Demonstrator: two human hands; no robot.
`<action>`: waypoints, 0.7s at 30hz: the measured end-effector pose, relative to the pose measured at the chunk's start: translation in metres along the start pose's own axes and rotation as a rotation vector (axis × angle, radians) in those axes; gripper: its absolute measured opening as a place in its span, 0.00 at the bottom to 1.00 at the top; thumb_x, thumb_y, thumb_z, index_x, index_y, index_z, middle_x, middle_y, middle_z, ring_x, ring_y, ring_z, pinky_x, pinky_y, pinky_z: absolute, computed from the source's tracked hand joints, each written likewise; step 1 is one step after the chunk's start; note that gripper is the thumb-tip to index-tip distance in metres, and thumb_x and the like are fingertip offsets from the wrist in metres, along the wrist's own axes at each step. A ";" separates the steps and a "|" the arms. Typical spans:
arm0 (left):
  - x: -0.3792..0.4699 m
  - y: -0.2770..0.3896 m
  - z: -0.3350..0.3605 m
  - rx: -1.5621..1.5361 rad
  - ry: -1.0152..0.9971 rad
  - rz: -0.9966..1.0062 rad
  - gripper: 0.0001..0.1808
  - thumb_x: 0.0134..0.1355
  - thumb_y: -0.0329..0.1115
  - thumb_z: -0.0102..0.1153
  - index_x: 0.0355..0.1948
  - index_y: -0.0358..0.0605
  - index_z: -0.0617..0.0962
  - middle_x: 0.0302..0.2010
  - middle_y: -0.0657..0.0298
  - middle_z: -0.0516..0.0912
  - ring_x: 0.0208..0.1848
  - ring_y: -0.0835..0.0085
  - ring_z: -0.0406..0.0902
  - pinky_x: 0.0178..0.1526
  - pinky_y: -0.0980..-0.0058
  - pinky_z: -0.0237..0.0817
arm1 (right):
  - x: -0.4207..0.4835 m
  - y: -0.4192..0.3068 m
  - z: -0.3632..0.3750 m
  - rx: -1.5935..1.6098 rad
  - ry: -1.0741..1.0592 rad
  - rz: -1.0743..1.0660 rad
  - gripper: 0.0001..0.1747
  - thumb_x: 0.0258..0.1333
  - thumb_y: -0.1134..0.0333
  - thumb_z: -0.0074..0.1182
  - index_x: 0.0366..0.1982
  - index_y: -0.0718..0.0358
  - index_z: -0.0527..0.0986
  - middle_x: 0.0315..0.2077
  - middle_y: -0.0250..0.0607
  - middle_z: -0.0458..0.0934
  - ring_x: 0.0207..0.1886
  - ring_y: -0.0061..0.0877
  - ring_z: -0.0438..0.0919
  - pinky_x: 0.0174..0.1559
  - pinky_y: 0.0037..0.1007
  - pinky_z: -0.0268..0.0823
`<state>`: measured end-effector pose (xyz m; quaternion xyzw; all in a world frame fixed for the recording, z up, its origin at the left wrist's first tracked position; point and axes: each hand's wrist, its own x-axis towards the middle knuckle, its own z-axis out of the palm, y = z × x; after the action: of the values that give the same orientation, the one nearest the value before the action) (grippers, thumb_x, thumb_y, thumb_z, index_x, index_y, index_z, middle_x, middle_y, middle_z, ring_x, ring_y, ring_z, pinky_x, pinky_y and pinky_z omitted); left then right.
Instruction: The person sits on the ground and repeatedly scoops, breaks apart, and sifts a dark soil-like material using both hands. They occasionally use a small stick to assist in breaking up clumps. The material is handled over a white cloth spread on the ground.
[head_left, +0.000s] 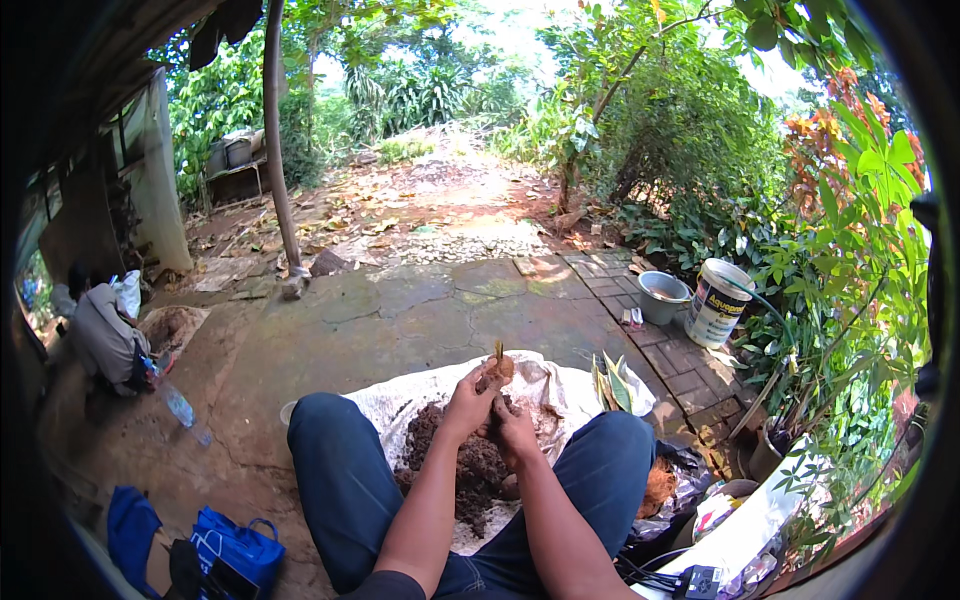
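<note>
My left hand (466, 407) grips a rounded brown clump (501, 369), which looks like a soil or fibre ball. A short yellowish leaf or shoot (499, 349) stands up from its top. Just below the clump, my right hand (515, 430) is curled with the thumb up, close against my left; what its fingers hold is hidden. Under both hands, dark loose soil (474, 469) is heaped on a white woven sheet (375, 397) between my knees. Pointed green leaf cuttings with yellow edges (616, 386) lie at the sheet's right side.
To the right stand a grey bucket (663, 298) and a white paint pail (716, 304). Brown fibre (657, 486) and plastic wrapping lie beside my right knee. On the left are a plastic bottle (180, 409), a blue bag (238, 551) and a crouching person (105, 330). A pole (277, 142) rises beyond.
</note>
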<state>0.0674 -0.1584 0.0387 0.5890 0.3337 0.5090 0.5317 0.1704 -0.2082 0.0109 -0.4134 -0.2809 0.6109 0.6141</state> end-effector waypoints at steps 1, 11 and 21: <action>-0.001 0.001 0.001 0.004 0.039 0.008 0.21 0.72 0.40 0.58 0.60 0.38 0.78 0.43 0.60 0.88 0.43 0.76 0.81 0.50 0.76 0.72 | 0.003 0.003 0.000 -0.024 -0.001 -0.042 0.16 0.73 0.58 0.51 0.48 0.65 0.77 0.35 0.36 0.82 0.33 0.23 0.81 0.31 0.27 0.75; 0.003 -0.023 -0.007 0.292 0.037 -0.247 0.22 0.67 0.47 0.63 0.43 0.33 0.84 0.31 0.54 0.87 0.31 0.71 0.81 0.37 0.64 0.71 | 0.017 0.015 -0.008 -0.007 0.192 -0.163 0.19 0.71 0.59 0.56 0.42 0.71 0.81 0.34 0.35 0.83 0.32 0.17 0.77 0.35 0.26 0.70; -0.002 -0.003 -0.010 0.406 0.060 -0.223 0.15 0.68 0.40 0.63 0.41 0.35 0.85 0.31 0.63 0.86 0.31 0.80 0.75 0.37 0.71 0.68 | 0.015 0.014 -0.011 -0.270 0.108 -0.273 0.10 0.67 0.69 0.59 0.44 0.70 0.80 0.37 0.37 0.84 0.36 0.21 0.80 0.41 0.27 0.72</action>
<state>0.0584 -0.1564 0.0343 0.6279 0.5081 0.3867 0.4451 0.1742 -0.1968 -0.0094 -0.4822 -0.3804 0.4557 0.6443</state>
